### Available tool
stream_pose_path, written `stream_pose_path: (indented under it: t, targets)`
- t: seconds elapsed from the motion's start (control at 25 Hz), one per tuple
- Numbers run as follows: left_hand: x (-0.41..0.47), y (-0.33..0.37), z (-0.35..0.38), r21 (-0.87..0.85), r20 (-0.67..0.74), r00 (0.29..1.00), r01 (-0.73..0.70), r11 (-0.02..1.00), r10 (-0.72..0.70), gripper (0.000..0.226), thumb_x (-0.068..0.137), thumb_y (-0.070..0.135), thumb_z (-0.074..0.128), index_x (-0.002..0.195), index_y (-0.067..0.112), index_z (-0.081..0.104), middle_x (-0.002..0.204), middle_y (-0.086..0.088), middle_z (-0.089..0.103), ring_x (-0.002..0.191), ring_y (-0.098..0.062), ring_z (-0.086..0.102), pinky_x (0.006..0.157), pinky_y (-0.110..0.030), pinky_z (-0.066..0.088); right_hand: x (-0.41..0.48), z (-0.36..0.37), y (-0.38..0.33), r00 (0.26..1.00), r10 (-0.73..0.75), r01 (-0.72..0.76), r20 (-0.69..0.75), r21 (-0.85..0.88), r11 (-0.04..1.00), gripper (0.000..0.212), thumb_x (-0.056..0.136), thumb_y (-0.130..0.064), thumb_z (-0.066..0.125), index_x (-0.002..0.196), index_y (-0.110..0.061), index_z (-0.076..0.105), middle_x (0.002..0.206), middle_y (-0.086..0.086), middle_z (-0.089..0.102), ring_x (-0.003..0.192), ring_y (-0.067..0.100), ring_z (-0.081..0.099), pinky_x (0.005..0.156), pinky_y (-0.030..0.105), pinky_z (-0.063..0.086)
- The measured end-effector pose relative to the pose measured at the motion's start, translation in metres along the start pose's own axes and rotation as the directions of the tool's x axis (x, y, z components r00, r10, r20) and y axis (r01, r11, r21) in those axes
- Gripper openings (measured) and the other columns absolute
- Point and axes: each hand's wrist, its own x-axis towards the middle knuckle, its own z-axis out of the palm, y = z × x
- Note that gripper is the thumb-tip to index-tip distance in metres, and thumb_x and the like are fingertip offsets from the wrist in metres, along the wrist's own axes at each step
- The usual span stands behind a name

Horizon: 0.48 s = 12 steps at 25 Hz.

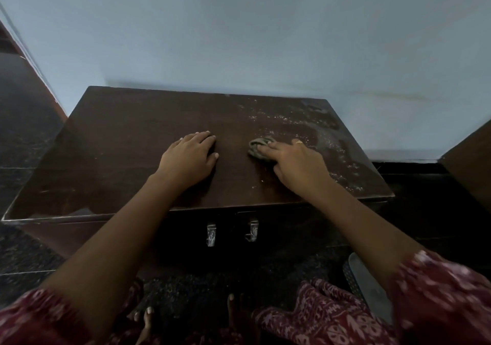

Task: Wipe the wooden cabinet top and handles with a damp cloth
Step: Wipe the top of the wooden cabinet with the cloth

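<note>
Along the bottom edge of the frame, red patterned sleeves (438, 299) in both corners, with bare toes (148, 311) between them on a dark speckled floor (186, 286). At lower right, just beside the right sleeve, a flat grey object (369, 283), too blurred to name.

Higher up at centre, the shadowed front of the wooden cabinet (287, 238), with two small metal handles (211, 234) hanging side by side just under the near edge. Neither touched by a hand.

Above that, across the middle of the frame, the dark cabinet top (119, 145). Left of centre on it, the left hand (190, 156): palm down, fingers straight and close together, lying flat on the wood and holding nothing. Just right of centre, the right hand (295, 161), angled toward the upper left, fingers stretched out over a crumpled grey-green cloth (260, 147) and pressing it onto the wood. Thumb hidden, so cannot tell whether also pinching from beneath. Hands near each other but apart.

Beyond and to the right of the cloth, pale specks (318, 137) scattered over the right part of the top as far as its back corner.

Farthest back, a pale blue wall (239, 39) across the whole upper frame. At the right edge, part of a brown wooden panel (473, 174).
</note>
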Motion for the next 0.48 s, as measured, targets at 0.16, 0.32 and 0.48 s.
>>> stream_pose_path:
  t: [0.16,0.32,0.48]
  targets:
    - [0.004,0.001,-0.002,0.015,-0.01,1.0,0.001,1.0,-0.001,0.05,0.097,0.036,0.038,0.144,0.018,0.034,0.155,-0.001,0.031,0.143,-0.022,0.027,0.113,-0.043,0.029,0.026,0.001,-0.023,0.999,0.029,-0.027,-0.029,0.063,0.998,0.048,0.092,-0.026,0.039,0.14,-0.023,0.037,0.14,0.005,0.05,0.126,0.03,0.042,0.091,0.042,0.047]
    - [0.003,0.006,0.003,0.059,-0.134,0.991,0.032,0.998,-0.024,0.044,0.099,0.034,0.031,0.139,0.019,0.043,0.15,0.0,0.041,0.145,-0.02,0.025,0.119,-0.043,0.011,0.006,0.007,-0.043,0.982,-0.122,0.134,-0.147,0.077,0.988,0.05,0.089,-0.027,0.042,0.137,-0.014,0.041,0.143,0.008,0.049,0.126,0.03,0.043,0.094,0.04,0.043]
    - [0.002,0.015,0.003,-0.026,-0.184,0.978,-0.106,0.994,0.099,0.045,0.098,0.038,0.03,0.135,0.024,0.049,0.15,0.001,0.042,0.145,-0.018,0.024,0.119,-0.042,0.012,-0.019,0.018,-0.026,0.918,-0.297,0.305,-0.263,-0.012,0.952,0.047,0.078,-0.026,0.041,0.118,-0.016,0.063,0.118,0.001,0.07,0.091,0.03,0.065,0.066,0.032,0.052]
